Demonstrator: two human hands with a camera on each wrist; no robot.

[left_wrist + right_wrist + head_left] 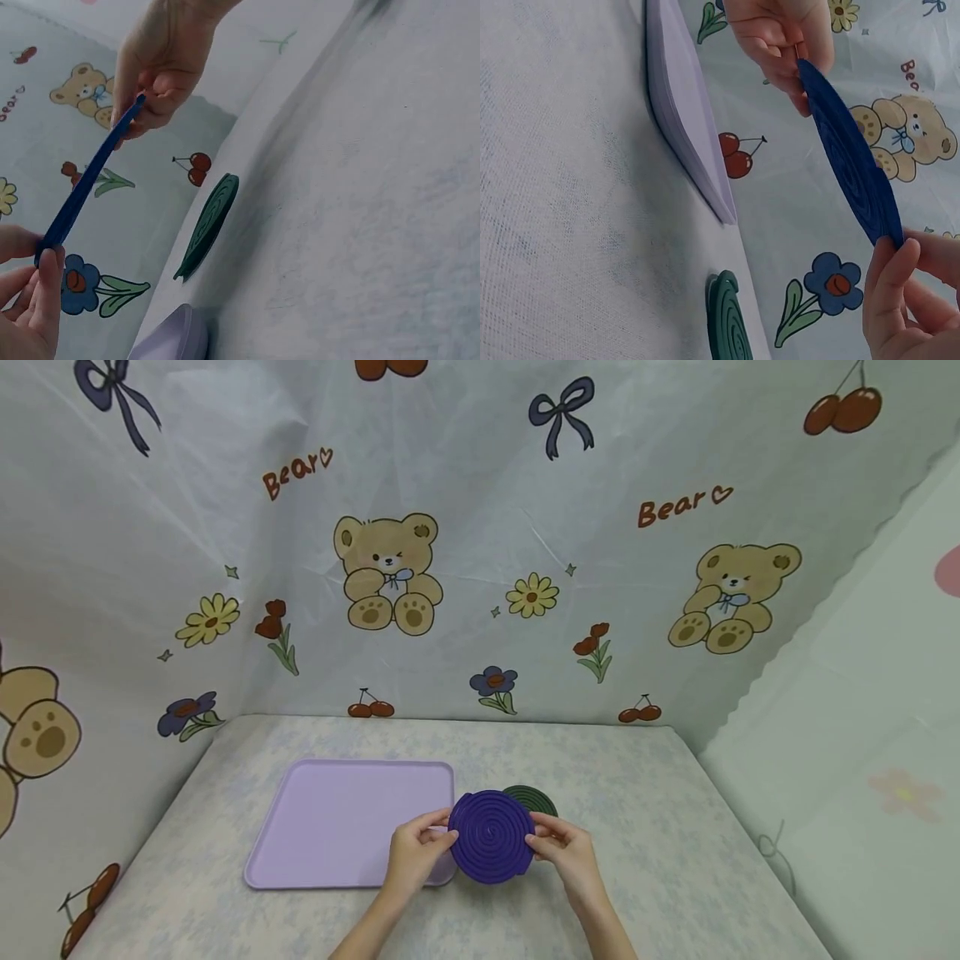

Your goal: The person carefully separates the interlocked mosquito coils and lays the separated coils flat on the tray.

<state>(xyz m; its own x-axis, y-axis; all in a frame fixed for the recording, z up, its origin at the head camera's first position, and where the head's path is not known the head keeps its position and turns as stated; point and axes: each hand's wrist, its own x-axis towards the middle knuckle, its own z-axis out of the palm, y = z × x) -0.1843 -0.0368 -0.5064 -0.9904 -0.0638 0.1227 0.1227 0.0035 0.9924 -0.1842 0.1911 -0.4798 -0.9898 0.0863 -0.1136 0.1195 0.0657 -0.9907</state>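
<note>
Held up over the table is a blue-purple coiled disc (491,837), flat and round with a spiral of ridges on its face. My left hand (417,850) pinches its left edge between thumb and fingers. On the opposite edge, my right hand (567,853) pinches it the same way. Both wrist views show the disc (90,180) edge-on, thin and raised above the tabletop. Behind it, a similar dark green coiled disc (534,798) lies on the table, partly hidden in the head view. The left wrist view shows this green disc (210,225) whole.
A shallow lilac tray (337,818) lies on the table to the left, its right edge close by the blue disc and left hand. The pale mottled table (675,860) meets a printed cloth (465,468) at the back. A thin cord (783,860) hangs at the right side.
</note>
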